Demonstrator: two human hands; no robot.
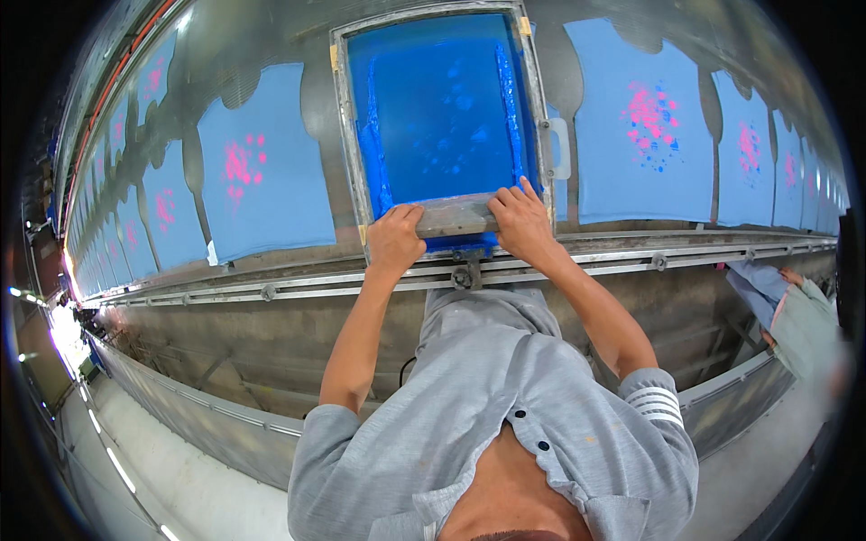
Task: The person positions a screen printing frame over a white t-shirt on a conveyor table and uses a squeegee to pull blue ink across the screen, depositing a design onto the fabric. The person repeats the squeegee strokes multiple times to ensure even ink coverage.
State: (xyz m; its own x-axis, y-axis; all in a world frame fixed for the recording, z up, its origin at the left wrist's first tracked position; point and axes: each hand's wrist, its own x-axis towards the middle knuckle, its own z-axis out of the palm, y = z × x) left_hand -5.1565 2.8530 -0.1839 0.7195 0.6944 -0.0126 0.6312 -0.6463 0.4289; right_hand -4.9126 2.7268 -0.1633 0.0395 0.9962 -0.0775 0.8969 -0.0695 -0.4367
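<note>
Both my hands grip a squeegee (456, 216) that lies across the near end of a framed printing screen (424, 108). My left hand (396, 238) is closed on its left end, and my right hand (521, 222) on its right end, the thumb lying along the top. The mesh is blue with a pattern of lighter spots, and thick blue ink (507, 99) runs in strips along both sides. Blue ink also shows under the squeegee's near edge. Whatever fabric lies beneath the screen is hidden.
Light blue fabric pieces with pink spots (257, 171) lie along the long table to the left. Those to the right (645, 135) carry pink and blue spots. A metal rail (613, 261) runs along the table's near edge. Another person (798, 316) stands at far right.
</note>
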